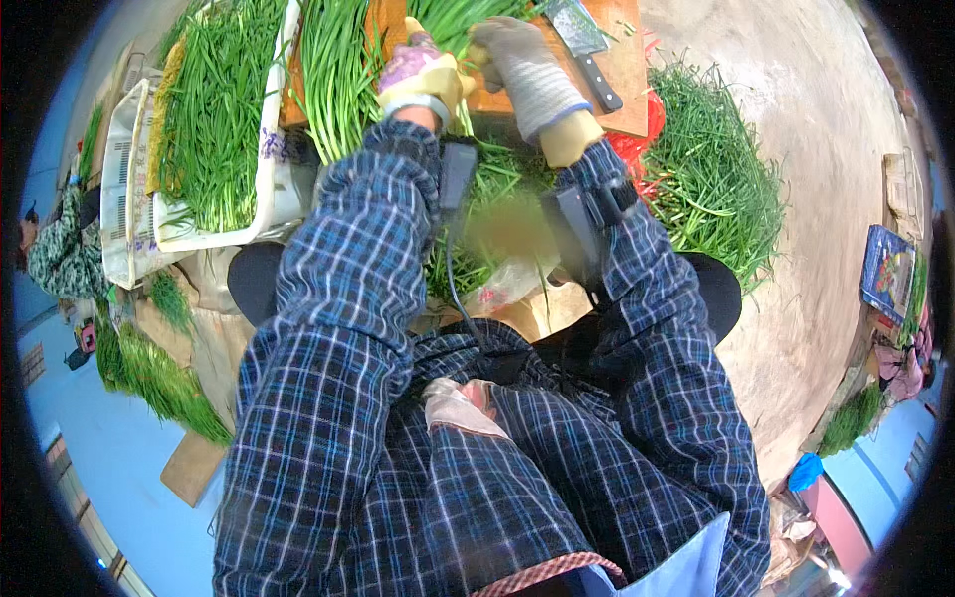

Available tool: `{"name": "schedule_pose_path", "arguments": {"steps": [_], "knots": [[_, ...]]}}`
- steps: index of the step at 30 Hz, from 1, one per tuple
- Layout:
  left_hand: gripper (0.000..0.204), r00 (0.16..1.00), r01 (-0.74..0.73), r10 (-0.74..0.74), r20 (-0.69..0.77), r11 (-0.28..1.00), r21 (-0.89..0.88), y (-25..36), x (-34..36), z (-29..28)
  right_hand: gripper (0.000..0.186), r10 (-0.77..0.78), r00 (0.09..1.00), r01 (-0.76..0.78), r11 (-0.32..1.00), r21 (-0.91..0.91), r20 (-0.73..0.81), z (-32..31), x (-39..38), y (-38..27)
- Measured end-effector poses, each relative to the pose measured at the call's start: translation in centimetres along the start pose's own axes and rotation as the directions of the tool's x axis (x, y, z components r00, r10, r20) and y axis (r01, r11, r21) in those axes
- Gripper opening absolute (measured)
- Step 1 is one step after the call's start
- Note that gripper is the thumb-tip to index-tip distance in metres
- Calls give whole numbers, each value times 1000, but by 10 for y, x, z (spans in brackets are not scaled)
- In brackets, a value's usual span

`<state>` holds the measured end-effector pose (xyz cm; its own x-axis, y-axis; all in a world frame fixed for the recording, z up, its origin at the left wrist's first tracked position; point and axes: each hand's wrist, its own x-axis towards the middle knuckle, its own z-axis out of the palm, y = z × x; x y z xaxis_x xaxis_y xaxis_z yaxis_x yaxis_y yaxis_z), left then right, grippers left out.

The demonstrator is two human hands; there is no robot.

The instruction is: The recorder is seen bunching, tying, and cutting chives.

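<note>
1. Currently, in the head view, we see our left hand (426, 76), in a yellow and purple glove, above the wooden surface (625, 62) with its fingers bent. We cannot tell whether it grips any stalks.
2. We see our right hand (515, 72), in a grey-white knitted glove, just beside it. Its fingertips are hidden, so we cannot tell its grip.
3. We locate the long green stalks (343, 85) on the surface, to the left of our left hand; more green leaves (460, 14) lie beyond and between both hands.
4. We note a knife (595, 77) with a broad blade and black handle, to the right of our right hand.
5. We find a white crate (204, 240) filled with greens at left, and a loose green heap (718, 179) on the floor (821, 119) at right.
6. We observe a red plastic bag (637, 149) between the surface and the heap.
</note>
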<state>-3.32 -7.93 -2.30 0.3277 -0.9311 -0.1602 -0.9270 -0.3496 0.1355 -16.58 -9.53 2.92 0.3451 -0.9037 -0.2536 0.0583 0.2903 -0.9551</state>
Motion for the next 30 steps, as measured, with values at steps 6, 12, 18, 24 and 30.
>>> {"name": "schedule_pose_path", "arguments": {"steps": [6, 12, 18, 24, 30], "knots": [[94, 995, -2, 9, 102, 998, -68, 12, -2, -19, 9, 303, 931, -139, 809, 572, -203, -60, -29, 45], [31, 751, -660, 543, 376, 625, 415, -4, 19, -15, 37, -137, 986, 167, 745, 646, -96, -63, -46, 44], [29, 933, 46, 248, 260, 635, -771, -52, 28, -72, 81, -230, 970, 192, 925, -329, -81, -46, -11, 54], [30, 935, 252, 334, 121, -386, -887, -64, -31, -78, 72, -402, 827, 489, 859, -152, 393, 8, -61, 47], [53, 817, 500, 549, 176, -523, -690, -101, -20, -75, 40, -103, 964, 252, 644, -722, 244, -3, -67, 182]]}}
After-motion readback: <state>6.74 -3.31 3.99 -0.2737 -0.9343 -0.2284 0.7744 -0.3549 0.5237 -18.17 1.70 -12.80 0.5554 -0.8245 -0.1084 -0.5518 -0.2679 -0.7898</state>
